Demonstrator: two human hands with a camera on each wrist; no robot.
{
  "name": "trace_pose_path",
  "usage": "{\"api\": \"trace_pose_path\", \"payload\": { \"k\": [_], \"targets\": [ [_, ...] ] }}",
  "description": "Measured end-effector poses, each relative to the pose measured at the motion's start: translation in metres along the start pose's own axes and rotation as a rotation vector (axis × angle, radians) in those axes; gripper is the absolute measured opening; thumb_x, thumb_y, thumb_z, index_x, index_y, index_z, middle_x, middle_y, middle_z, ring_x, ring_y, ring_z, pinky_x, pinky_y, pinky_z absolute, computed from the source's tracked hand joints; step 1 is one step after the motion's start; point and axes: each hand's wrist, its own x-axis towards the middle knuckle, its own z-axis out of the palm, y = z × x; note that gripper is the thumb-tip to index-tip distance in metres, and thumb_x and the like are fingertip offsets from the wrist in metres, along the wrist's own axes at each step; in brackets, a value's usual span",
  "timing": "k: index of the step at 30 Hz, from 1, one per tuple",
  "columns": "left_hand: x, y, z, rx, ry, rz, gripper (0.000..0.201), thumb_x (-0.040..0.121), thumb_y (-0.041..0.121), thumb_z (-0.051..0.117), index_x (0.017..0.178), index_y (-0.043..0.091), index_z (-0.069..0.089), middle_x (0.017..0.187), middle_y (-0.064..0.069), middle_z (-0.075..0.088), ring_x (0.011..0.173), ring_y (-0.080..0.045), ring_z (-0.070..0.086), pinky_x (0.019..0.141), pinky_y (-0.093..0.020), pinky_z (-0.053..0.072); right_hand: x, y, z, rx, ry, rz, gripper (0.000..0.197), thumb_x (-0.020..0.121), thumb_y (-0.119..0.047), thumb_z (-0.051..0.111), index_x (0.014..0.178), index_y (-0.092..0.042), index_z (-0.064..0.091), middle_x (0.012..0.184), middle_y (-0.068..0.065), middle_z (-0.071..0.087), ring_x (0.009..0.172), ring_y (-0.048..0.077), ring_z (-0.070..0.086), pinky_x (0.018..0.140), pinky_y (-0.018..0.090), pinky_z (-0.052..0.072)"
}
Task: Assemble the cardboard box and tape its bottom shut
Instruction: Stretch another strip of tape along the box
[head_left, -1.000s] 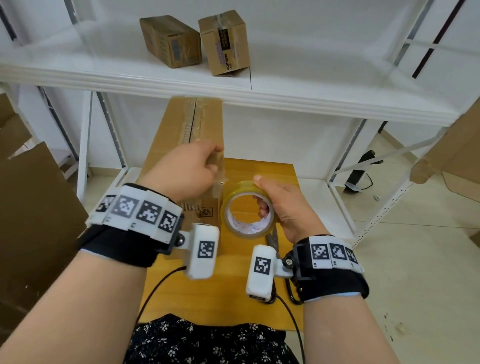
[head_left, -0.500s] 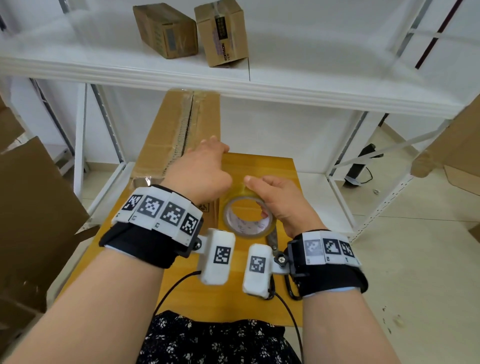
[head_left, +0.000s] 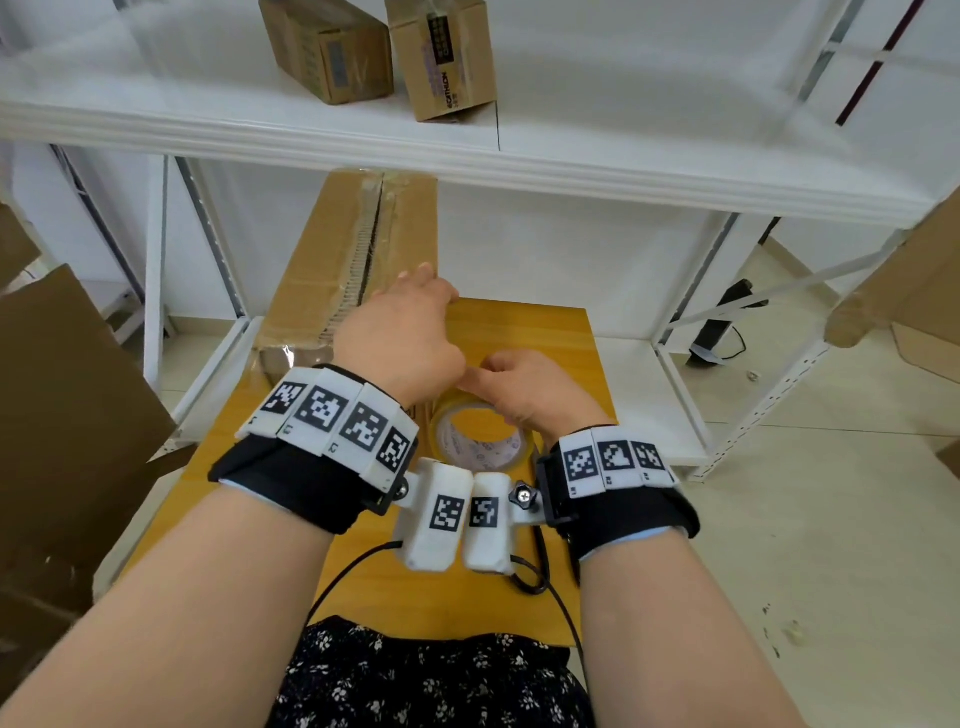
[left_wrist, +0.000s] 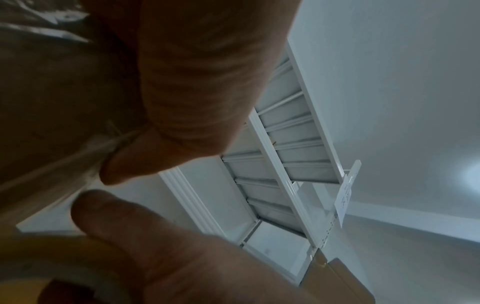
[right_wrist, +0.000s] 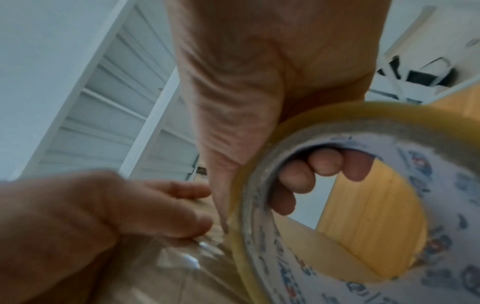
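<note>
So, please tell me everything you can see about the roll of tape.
The roll of tape is clear, yellowish packing tape wound on a white cardboard core with blue print inside. It stands on edge above the wooden table, beside the near end of the cardboard box. The right hand grips it, fingers hooked through the core. A clear strip runs from the roll to the box, where the left hand presses it.

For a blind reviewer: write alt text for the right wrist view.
The right hand holds a roll of clear packing tape, fingers curled through its core. To the left, the left hand presses the pulled-out tape strip onto a cardboard box; white shelving stands behind.
</note>
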Motion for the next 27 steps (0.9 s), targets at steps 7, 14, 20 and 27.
{"api": "trace_pose_path", "payload": {
  "k": [7,14,20,27],
  "targets": [
    [0.004,0.0,0.007,0.06,0.065,0.02,0.07,0.078,0.025,0.063,0.143,0.025,0.037,0.154,0.003,0.029,0.139,-0.021,0.034,0.105,-0.043,0.038,0.002,-0.003,0.001,-0.017,0.025,-0.016,0.046,0.087,-0.063,0.06,0.097,-0.018,0.065,0.09,-0.002,0.066,0.087,0.018,0.062,0.074,0.033,0.05],
    [0.003,-0.006,0.006,0.05,0.043,0.024,0.076,0.075,0.02,0.061,0.146,0.027,0.034,0.159,0.004,0.022,0.145,-0.019,0.025,0.11,-0.042,0.033,-0.01,0.014,0.002,0.342,0.181,0.087,0.076,0.082,-0.082,0.05,0.119,-0.018,0.066,0.119,0.003,0.069,0.112,0.023,0.064,0.103,0.049,0.049],
    [0.002,0.001,0.007,0.091,0.057,0.009,0.074,0.073,0.012,0.056,0.143,0.023,0.038,0.158,0.002,0.024,0.143,-0.021,0.029,0.107,-0.043,0.037,-0.021,0.014,0.004,0.313,0.063,0.106,0.069,0.088,-0.078,0.045,0.121,-0.02,0.064,0.116,0.001,0.072,0.108,0.017,0.066,0.096,0.044,0.052],
    [0.001,0.0,0.0,0.044,0.007,0.023,0.071,0.074,0.015,0.06,0.142,0.023,0.041,0.15,0.0,0.033,0.137,-0.022,0.037,0.106,-0.044,0.039,-0.026,0.022,0.002,0.428,0.11,0.153,0.077,0.085,-0.082,0.044,0.135,-0.024,0.056,0.126,0.001,0.066,0.115,0.022,0.062,0.092,0.047,0.054]
  ]
}}
